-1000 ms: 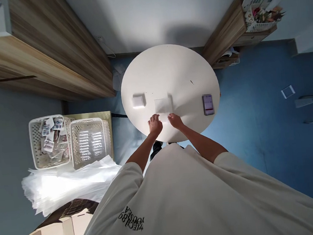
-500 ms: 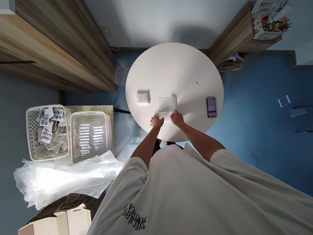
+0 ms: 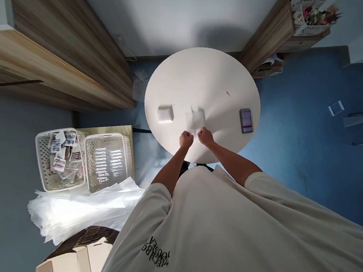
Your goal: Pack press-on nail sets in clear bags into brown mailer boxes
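Note:
Near the front edge of the round white table [image 3: 195, 75], a thin, pale white sheet [image 3: 195, 120] lies with its near edge at my hands. My left hand [image 3: 186, 139] is closed at that edge's left end, and my right hand [image 3: 205, 136] pinches at its right end. The fingertips are small in view, and the sheet blends into the tabletop between them. What lies under or inside the sheet is hidden. To the left rests a small white square packet [image 3: 164, 115], apart from both hands.
A phone [image 3: 246, 120] lies at the table's right. On the left stand a white basket with blister packs [image 3: 41, 162] and a second basket with clear plastic pieces [image 3: 127, 154]. Nearer are stacked white sheets [image 3: 79, 210] and an open cardboard box [image 3: 66, 271]. Wooden cabinets [image 3: 73, 48] rise behind.
My left hand has moved right and slightly forward, closing its fingers and coming nearer my right hand. The sheet looks more folded together. The view has shifted a little.

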A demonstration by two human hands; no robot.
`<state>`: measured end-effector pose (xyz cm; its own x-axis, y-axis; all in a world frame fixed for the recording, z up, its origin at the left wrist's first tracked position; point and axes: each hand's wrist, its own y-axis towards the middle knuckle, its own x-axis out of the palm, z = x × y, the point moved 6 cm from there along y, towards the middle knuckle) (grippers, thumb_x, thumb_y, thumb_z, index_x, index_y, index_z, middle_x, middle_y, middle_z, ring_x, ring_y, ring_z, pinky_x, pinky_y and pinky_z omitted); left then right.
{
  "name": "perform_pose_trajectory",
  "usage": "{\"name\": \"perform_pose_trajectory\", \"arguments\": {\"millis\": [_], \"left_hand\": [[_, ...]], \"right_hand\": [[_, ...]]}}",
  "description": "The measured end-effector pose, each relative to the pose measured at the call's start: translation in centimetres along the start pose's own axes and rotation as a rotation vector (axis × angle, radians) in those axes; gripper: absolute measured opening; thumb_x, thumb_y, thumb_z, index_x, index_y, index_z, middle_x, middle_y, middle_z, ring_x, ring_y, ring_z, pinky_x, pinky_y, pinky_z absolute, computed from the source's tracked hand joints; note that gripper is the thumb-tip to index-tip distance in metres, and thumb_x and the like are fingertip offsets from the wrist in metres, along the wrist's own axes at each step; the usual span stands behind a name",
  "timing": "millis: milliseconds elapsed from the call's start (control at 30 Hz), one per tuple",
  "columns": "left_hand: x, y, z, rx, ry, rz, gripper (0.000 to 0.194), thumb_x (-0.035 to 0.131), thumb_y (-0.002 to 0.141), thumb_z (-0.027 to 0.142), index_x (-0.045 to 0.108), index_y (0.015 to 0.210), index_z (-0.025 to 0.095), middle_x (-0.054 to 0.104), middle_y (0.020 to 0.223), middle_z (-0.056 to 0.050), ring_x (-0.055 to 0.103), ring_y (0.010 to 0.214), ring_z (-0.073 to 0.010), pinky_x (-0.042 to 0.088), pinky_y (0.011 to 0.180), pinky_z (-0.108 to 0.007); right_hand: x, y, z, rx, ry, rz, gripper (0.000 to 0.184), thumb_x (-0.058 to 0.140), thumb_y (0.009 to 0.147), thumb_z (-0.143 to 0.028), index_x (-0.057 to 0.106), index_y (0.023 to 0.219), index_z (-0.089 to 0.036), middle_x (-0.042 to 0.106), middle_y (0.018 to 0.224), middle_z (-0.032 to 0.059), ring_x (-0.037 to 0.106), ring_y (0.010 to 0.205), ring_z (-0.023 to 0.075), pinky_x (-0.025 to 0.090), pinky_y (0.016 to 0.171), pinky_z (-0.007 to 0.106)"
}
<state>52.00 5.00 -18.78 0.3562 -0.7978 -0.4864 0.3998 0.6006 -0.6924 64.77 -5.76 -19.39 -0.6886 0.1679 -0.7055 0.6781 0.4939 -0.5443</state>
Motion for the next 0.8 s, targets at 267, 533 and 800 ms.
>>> {"name": "perform_pose_trajectory", "arguments": {"millis": [267,533,800], "left_hand": [[2.1,-0.6,2.4,0.07,0.018,-0.044,0.007,0.066,0.093,0.025,0.068,0.099,0.024,0.078,0.109,-0.006,0.071,0.103,-0.0234,0.054,0.086,-0.033],[3.4,-0.3,3.3,0.089,0.096,-0.046,0.013,0.062,0.096,0.023,0.07,0.106,0.023,0.079,0.116,-0.008,0.073,0.107,-0.0221,0.054,0.088,-0.032],[3.7,-1.1,3.2,0.19,0.147,-0.112,0.039,0.051,0.096,0.015,0.074,0.127,0.022,0.078,0.126,-0.008,0.071,0.117,-0.0214,0.055,0.1,-0.032]], "right_hand": [[-0.3,-0.3,0.6,-0.008,0.124,-0.03,0.01,0.062,0.09,-0.02,0.066,0.098,-0.023,0.073,0.097,0.0041,0.066,0.09,0.0204,0.051,0.082,0.031],[-0.7,-0.3,2.6,-0.103,0.146,-0.071,0.03,0.052,0.098,-0.018,0.079,0.111,-0.024,0.072,0.119,0.0075,0.068,0.104,0.0202,0.052,0.097,0.032],[-1.5,-1.7,3.9,-0.156,0.281,-0.11,0.046,0.049,0.093,-0.013,0.065,0.136,-0.023,0.072,0.126,0.0076,0.068,0.113,0.022,0.055,0.098,0.035]]}}
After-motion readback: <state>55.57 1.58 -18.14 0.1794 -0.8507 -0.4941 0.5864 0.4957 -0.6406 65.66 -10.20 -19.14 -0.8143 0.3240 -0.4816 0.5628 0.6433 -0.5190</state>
